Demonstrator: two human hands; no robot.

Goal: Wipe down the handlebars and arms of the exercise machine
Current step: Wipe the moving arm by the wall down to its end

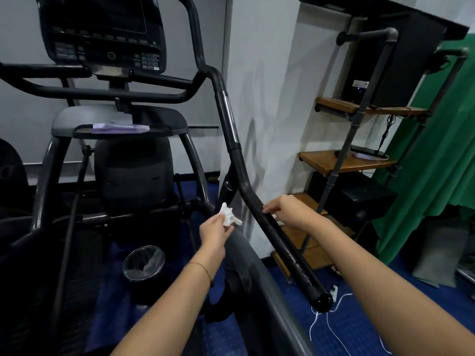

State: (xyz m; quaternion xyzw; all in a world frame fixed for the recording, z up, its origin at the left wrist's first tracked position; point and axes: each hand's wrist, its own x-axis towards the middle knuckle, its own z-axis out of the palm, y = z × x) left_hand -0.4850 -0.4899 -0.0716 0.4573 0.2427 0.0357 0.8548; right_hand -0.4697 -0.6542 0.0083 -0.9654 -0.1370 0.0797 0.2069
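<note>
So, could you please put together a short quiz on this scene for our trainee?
1. True or false: the left hand holds a crumpled white tissue.
2. Where does the right hand rest? A on the console; B on the black handlebar; C on the wooden shelf.
3. Fill in: on the blue floor, left of the left forearm, stands a lined ____.
Key: 1 true; 2 B; 3 waste bin.

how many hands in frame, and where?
2. The left hand pinches a crumpled white tissue just left of the handlebar, apart from it; the right hand touches the handlebar's lower stretch.
</note>
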